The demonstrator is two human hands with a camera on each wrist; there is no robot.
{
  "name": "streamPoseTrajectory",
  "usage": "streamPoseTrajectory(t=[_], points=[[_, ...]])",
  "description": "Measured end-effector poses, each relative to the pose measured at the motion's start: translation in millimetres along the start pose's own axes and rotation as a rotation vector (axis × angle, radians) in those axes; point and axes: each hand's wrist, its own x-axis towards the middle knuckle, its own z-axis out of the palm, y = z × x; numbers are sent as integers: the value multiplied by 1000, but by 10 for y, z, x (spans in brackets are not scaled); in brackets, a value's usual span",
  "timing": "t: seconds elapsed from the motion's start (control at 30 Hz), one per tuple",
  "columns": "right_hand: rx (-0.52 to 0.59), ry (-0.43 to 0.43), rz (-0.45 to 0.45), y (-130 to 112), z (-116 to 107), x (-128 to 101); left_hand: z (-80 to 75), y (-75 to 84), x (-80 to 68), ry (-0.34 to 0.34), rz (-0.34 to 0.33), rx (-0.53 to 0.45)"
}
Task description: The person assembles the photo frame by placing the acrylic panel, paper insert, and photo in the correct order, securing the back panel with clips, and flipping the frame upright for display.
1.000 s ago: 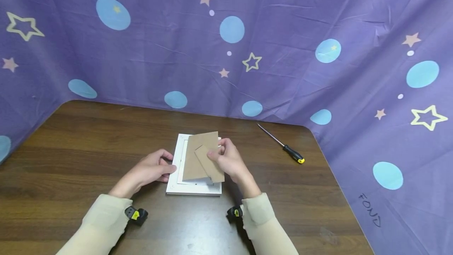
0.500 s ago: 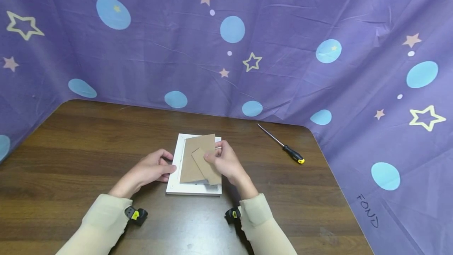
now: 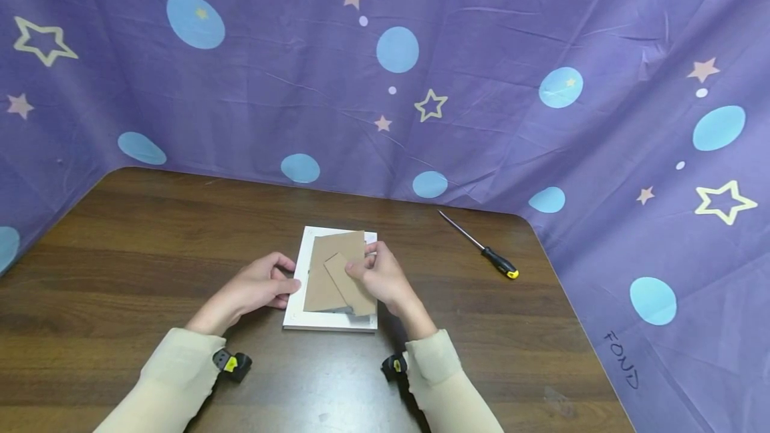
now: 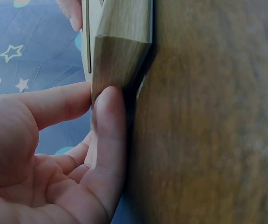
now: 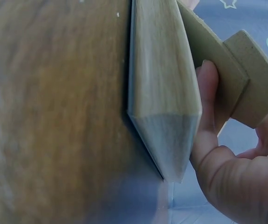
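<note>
A white picture frame (image 3: 296, 318) lies back side up on the table; its edge (image 4: 124, 51) looks like pale wood in the wrist views. My left hand (image 3: 260, 283) holds the frame's left side between thumb and fingers. Over the frame's opening lies a brown backing board (image 3: 325, 286) with a slanted stand flap (image 3: 349, 284). My right hand (image 3: 387, 277) pinches the board at its right side, thumb on the flap. In the right wrist view, the board (image 5: 213, 51) stands tilted and partly raised above the frame. The opening beneath it is mostly hidden.
A screwdriver (image 3: 498, 262) with a black and yellow handle lies at the right of the wooden table (image 3: 150, 239). A purple curtain (image 3: 481, 32) with stars and blue dots hangs behind the table and along its sides.
My right hand has brought the backing board slightly left and down, so that it covers more of the frame's opening. The left hand has stayed on the frame's left side.
</note>
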Motion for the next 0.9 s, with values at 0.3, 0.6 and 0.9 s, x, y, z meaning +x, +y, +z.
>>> streamPoseTrajectory(t=[0.3, 0.6, 0.9], points=[[-111, 13, 8, -15, 6, -26, -1, -9, 2, 0, 8, -2], [-438, 42, -45, -73, -14, -59, 0, -11, 3, 2, -1, 10], [-507, 10, -21, -122, -50, -86, -2, -4, 13, 0, -18, 19]])
